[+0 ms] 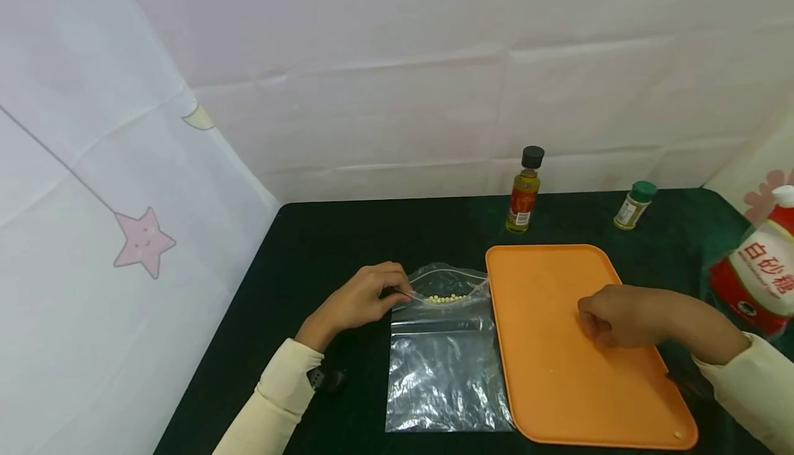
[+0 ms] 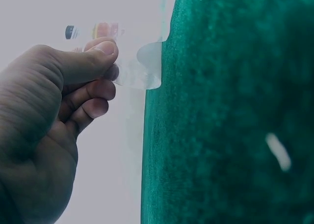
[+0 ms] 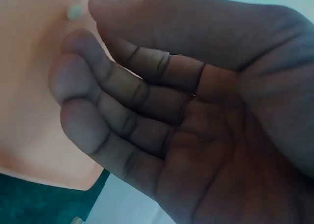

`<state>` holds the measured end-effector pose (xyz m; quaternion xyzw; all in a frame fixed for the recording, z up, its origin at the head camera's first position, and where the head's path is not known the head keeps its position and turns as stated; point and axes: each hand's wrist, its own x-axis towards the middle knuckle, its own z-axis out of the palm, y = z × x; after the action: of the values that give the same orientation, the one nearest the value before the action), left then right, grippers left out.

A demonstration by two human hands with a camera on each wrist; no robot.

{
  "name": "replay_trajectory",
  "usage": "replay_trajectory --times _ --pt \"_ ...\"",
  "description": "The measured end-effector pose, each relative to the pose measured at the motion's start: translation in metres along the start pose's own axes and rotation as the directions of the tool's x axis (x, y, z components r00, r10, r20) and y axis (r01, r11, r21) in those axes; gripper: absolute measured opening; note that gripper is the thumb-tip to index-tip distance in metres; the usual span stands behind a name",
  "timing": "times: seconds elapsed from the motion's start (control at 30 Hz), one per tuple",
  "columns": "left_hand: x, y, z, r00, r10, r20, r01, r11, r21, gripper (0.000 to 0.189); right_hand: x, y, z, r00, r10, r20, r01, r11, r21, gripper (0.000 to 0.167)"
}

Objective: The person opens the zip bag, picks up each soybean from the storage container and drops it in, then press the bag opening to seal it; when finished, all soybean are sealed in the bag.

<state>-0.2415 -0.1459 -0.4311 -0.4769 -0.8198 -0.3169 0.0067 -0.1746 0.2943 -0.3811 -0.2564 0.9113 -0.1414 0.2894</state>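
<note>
A clear zip-lock bag (image 1: pixel 446 372) lies on the dark green table with its mouth parted at the far end. Small round pale-yellow pellets (image 1: pixel 445 298) show just inside the mouth. My left hand (image 1: pixel 366 298) pinches the left edge of the mouth between thumb and fingers; the left wrist view shows the film (image 2: pixel 147 71) past the thumb. Low over the orange tray (image 1: pixel 527 345), my right hand (image 1: pixel 633 316) has its fingers curled down. One pellet (image 3: pixel 74 11) lies close by the right thumb tip. I cannot tell whether the thumb and index finger hold something.
Another pellet (image 1: pixel 677 434) lies in the tray's near right corner. Behind stand an oil bottle with a black cap (image 1: pixel 523 196) and a small green-lidded jar (image 1: pixel 634 207). A red and white bag (image 1: pixel 759 269) stands at the right, beyond the right forearm.
</note>
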Motion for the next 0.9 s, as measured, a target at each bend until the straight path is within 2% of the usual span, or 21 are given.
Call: replay_trajectory --times 0.2,0.4,0.47,0.63,0.8,0.9 --pt "0.0 -0.001 0.0 1.0 0.002 -0.004 -0.002 1.0 0.0 0.009 0.001 0.004 0.01 0.992 -0.113 -0.057 0.112 0.993 -0.019 0.028" --pt "0.0 -0.001 0.001 1.0 -0.003 0.004 0.003 1.0 -0.013 0.008 0.006 0.008 0.007 0.98 -0.146 -0.133 0.143 0.989 -0.032 0.027" --pt "0.001 0.0 0.0 1.0 -0.004 0.003 0.004 1.0 -0.021 0.008 0.007 0.009 0.004 0.967 -0.176 -0.183 0.167 0.984 -0.06 0.025" --pt "0.0 0.0 0.0 1.0 -0.012 0.003 0.012 1.0 -0.02 0.008 0.008 0.007 -0.005 0.919 -0.225 -0.323 0.199 0.973 -0.114 0.018" --pt "0.0 0.0 0.001 1.0 -0.012 -0.001 0.012 1.0 -0.012 0.008 0.011 0.005 -0.009 0.879 -0.222 -0.422 0.202 0.975 -0.093 0.003" --pt "-0.001 0.0 0.001 1.0 -0.008 -0.002 0.008 1.0 -0.009 0.009 0.015 0.004 -0.009 0.855 -0.207 -0.476 0.208 0.977 -0.051 0.004"
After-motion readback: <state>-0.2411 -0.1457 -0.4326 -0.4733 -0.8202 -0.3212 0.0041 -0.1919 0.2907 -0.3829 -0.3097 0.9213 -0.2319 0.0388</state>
